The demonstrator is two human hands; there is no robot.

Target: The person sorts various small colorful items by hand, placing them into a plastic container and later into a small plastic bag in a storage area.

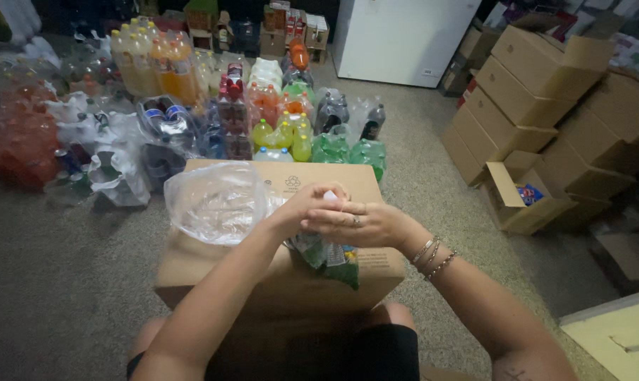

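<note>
Both hands meet over a cardboard box (277,275); left hand (307,207) and right hand (365,224) are closed together on a green-labelled bottle (328,255), its long axis running cap-far to base-near; clear plastic wrap (217,203) bulges just left.

Dim room with grey carpet (65,282), a white cabinet (404,39) at the back and stacked cardboard boxes (545,99) at right.
</note>
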